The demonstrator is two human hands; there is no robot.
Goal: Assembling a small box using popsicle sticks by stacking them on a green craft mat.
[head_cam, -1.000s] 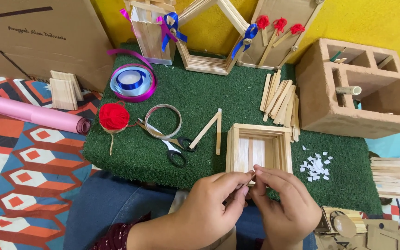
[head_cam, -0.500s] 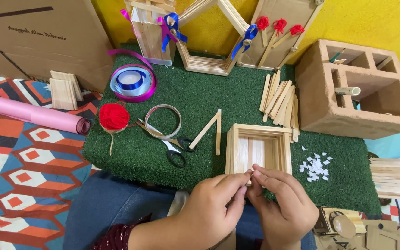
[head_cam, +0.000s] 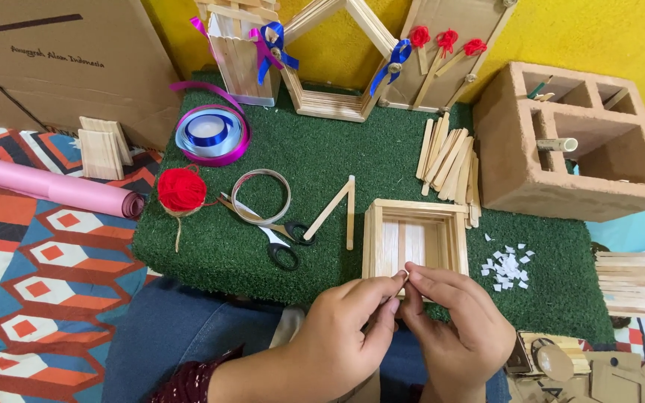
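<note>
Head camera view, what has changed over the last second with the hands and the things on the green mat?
Hardly anything. The left hand and right hand stay pressed fingertip to fingertip at the near edge of the square frame of pale wooden sticks, pinching something too small to make out. Their fingers only shift slightly. The black-handled scissors, red yarn ball and loose wooden sticks have not moved.
</note>
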